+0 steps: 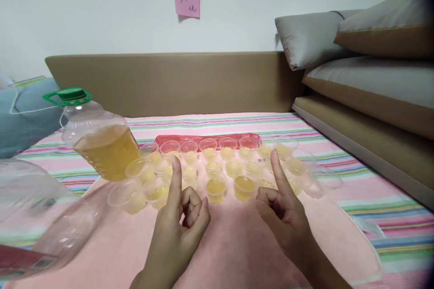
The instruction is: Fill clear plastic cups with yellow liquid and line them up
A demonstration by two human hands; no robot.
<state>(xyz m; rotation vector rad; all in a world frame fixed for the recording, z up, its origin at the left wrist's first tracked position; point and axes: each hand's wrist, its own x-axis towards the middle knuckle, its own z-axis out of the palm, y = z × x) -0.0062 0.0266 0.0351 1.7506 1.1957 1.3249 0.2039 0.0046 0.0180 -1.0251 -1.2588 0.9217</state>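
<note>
My left hand (183,219) is raised over the pink cloth (230,248), index finger pointing up and the other fingers loosely curled beside the thumb. My right hand (283,212) makes much the same gesture, farther right. Neither hand holds anything. Behind them stand rows of clear plastic cups with pale yellow liquid; two nearest cups are a left-middle cup (216,188) and a right-middle cup (244,185), seen between my hands. My fingers hide parts of the cups behind them. Some cups at the right are blurred and see-through.
A large clear bottle (105,149) with a green cap holds amber liquid at the left. Nearer lies a clear plastic container (50,216), cut off by the frame. A red plastic package (206,139) is behind the cups. Cushions (369,76) are stacked at right; a brown backrest (176,83) stands behind.
</note>
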